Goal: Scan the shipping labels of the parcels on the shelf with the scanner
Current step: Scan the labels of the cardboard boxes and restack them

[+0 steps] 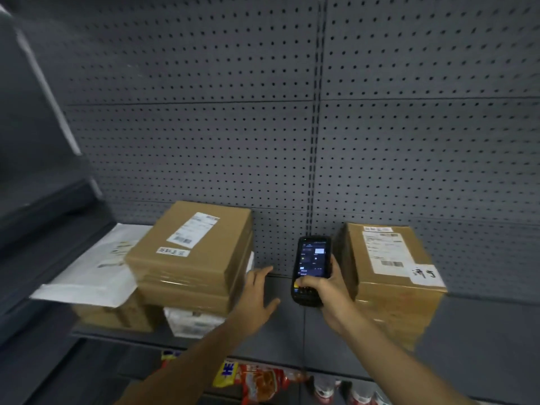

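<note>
My right hand [327, 290] grips a black handheld scanner [311, 264], screen lit and facing me, thumb on its lower keys. It hovers over the grey shelf [482, 325] between two cardboard parcels. The right parcel [391, 287] stands close beside the scanner and carries a white shipping label [382, 251] on top. The left parcel [190, 255] lies on a stack and shows its own label [193, 229]. My left hand [258, 293] reaches forward with fingers spread, next to the left parcel's right side; I cannot tell whether it touches it.
A white mailer bag [93, 273] lies left of the stack over another carton [117, 315]. A white-wrapped packet [193, 321] sits under the left parcel. Grey pegboard [292, 127] backs the shelf. Snack packets [260, 381] show on the level below.
</note>
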